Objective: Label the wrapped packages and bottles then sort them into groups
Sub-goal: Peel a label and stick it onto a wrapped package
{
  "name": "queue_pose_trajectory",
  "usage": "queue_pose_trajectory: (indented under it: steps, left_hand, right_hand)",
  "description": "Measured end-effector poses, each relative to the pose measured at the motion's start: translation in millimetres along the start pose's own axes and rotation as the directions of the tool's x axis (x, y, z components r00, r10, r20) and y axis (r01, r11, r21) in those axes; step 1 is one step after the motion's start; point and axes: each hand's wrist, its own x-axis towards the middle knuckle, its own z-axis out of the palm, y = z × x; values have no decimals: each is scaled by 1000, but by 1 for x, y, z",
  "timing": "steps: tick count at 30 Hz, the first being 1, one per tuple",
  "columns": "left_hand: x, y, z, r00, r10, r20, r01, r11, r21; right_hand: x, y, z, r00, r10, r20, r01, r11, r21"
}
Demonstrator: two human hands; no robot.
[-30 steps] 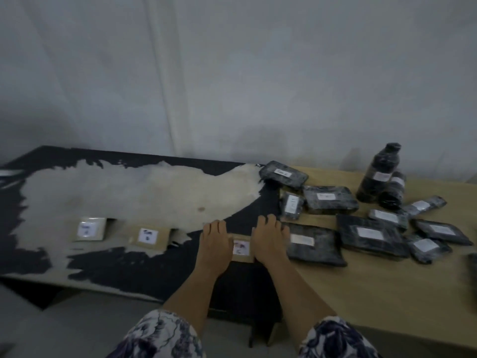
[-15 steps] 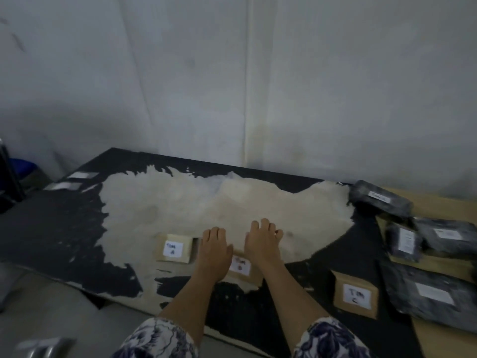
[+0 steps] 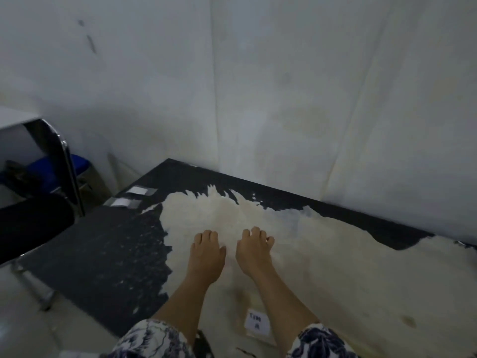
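Note:
My left hand (image 3: pixel 206 251) and my right hand (image 3: pixel 254 248) are side by side, palms down, over the pale worn patch of the black table (image 3: pixel 103 254). Their fingers bend loosely and hold nothing. I cannot tell whether they touch the surface. A small brown card with a white label (image 3: pixel 256 325) reading "TIM A" lies on the table between my forearms, close to the front edge. No wrapped packages or bottles are in view.
Two white slips (image 3: pixel 136 191) lie near the table's far left corner. A black-seated chair with a metal frame (image 3: pixel 64 171) stands to the left of the table, something blue behind it. A white wall runs along the back.
The view has swung left; the packages, bottles and the two other labelled cards have left the frame. Both hands moved left and forward, past the "A" card, and now hold nothing.

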Motion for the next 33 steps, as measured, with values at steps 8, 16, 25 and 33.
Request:
queue_pose_trajectory:
  steps: [8,16,25,33]
  left_hand:
    - [65,-125,-2,996,-17,88,8,995,102]
    - [121,-234,-14,892,-375,253,436,861,-263]
    - [185,-289,-24,623,-506,597,489,-344,-802]
    - [212,-302,-27,508,-423,750,406,-650,-642]
  right_hand:
    - [64,-106,44,997,25,74,-24,1000,-8]
    - [114,-209,79,985,76,154,-82,996,29]
    - [148,-259,108,976,166,138,-180,979,96]
    - [161,-263,111,975,206,87,-214,971,104]
